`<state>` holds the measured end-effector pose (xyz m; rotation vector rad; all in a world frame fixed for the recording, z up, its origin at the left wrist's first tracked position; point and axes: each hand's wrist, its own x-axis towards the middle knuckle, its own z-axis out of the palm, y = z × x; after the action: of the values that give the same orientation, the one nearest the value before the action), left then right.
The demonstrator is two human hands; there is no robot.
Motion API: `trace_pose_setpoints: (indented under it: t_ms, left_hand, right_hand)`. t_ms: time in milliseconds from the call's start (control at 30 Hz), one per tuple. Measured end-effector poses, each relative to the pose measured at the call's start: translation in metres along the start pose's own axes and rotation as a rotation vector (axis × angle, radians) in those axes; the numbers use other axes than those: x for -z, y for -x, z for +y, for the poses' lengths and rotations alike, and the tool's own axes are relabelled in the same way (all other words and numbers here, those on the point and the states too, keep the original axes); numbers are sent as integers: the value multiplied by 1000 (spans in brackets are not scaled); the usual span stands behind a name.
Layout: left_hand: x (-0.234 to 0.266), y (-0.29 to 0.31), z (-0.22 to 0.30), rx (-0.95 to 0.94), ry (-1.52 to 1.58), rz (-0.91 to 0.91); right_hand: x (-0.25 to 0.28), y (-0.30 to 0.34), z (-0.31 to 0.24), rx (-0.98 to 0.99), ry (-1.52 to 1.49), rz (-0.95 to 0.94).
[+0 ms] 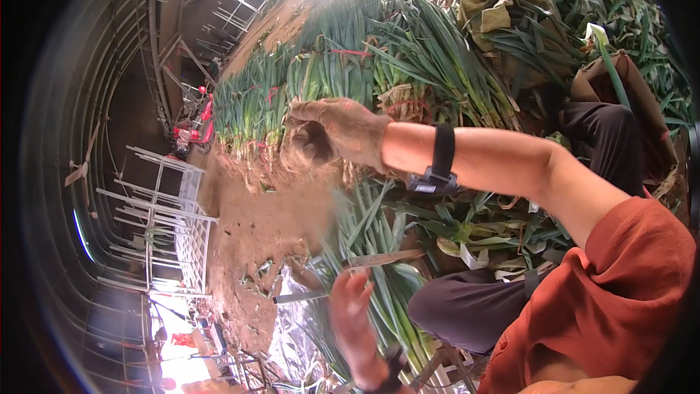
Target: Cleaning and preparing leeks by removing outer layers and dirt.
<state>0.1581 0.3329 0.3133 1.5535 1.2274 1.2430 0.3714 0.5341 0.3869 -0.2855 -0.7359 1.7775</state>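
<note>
My right hand (339, 130), in a dirty brown work glove, is over the root ends of the bundled green onions (335, 73). Its fingers are curved, with a dark gap between them and the thumb and nothing visible inside. My left hand (351, 314) is slightly blurred, fingers apart and holding nothing visible. Beside it lie loose green onions (397, 295), crossed by a flat narrow bar (383, 257). A second flat strip (302, 296) juts out to its left. A brown blur, perhaps dust, hangs below the gloved hand.
Red ties band several bundles. An olive sack (503, 11) and a brown container (620, 87) stand among heaped leaves at upper right. Pale plastic sheeting (292, 321) lies on the dirt floor (248, 233). White metal racks (182, 226) stand by the curved wall at left.
</note>
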Motion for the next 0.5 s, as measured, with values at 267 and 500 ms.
trace_pose_setpoints:
  t_ms: [267, 500]
  left_hand:
    - [-198, -90, -24, 278, 1042, -393]
    - [-232, -84, -56, 225, 643, -414]
  right_hand:
    - [53, 29, -16, 54, -354, 75]
    - [113, 42, -19, 134, -115, 423]
